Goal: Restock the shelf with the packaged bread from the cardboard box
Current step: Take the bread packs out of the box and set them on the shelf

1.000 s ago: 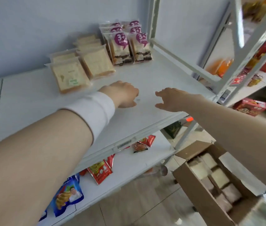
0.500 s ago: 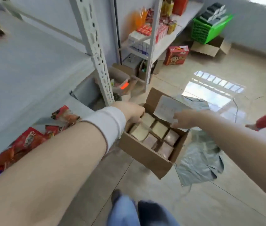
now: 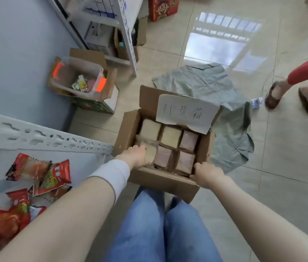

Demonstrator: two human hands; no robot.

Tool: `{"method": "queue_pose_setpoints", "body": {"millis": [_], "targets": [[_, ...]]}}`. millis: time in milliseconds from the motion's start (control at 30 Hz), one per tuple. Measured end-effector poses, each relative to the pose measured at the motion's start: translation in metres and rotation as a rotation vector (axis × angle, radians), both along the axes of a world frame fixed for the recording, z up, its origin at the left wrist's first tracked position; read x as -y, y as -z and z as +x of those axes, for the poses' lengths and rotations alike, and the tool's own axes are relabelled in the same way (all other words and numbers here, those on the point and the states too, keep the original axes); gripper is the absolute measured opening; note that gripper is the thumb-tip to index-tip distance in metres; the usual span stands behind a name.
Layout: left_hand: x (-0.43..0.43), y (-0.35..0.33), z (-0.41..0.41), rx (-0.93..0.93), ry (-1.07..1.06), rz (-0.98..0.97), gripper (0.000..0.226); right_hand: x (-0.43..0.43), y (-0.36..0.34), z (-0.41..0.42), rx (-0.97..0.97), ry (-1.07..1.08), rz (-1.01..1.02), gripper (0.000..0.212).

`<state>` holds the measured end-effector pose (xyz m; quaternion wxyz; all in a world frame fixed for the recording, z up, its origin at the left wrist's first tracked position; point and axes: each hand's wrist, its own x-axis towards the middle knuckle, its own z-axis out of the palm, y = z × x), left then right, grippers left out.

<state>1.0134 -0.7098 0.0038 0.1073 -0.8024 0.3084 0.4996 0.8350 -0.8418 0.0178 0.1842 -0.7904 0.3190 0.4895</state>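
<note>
The open cardboard box [image 3: 160,181] stands on the floor in front of my knees, packed with wrapped bread: pale packages [image 3: 170,136] at the back, brown packages [image 3: 188,141] on the right. My left hand [image 3: 135,156] is inside the box at the near left, closed on a pale bread package [image 3: 151,149] that sits tilted above the others. At the near right corner my right hand [image 3: 206,173] has its fingers curled over the rim, against a brown package [image 3: 184,161]; whether they grip it is hidden. The white shelf [image 3: 36,138] is at the left.
Red snack packets [image 3: 54,174] lie on the low shelf board. A paper label [image 3: 185,112] hangs on the box's far flap, with a grey plastic bag [image 3: 228,114] behind. A clear bin [image 3: 77,78] sits by the wall. Another person's feet [image 3: 291,97] stand at the right.
I turned from the upper shelf down to the box. Both hands dropped from the shelf board into the box, the left onto a pale package, the right to the near corner.
</note>
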Motion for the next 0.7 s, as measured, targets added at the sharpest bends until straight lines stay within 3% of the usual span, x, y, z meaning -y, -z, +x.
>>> {"method": "queue_pose_setpoints", "body": {"millis": [100,233,367,533,700], "targets": [[0.012,0.056,0.011,0.003,-0.02,-0.022,0.07,-0.007,0.053,0.015,0.02,0.108,0.083,0.045],[0.042,0.146,0.031,0.08,-0.033,-0.126,0.066,-0.022,0.151,0.041,0.083,0.411,0.217,0.052],[0.069,0.222,0.055,0.144,-0.273,-0.181,0.072,-0.056,0.228,0.066,0.15,0.698,0.329,0.065],[0.075,0.266,0.075,0.126,-0.518,-0.169,0.082,-0.092,0.271,0.088,0.269,0.999,0.392,0.072],[0.078,0.273,0.078,0.283,-0.454,-0.163,0.082,-0.087,0.28,0.1,0.276,1.14,0.333,0.062]]}}
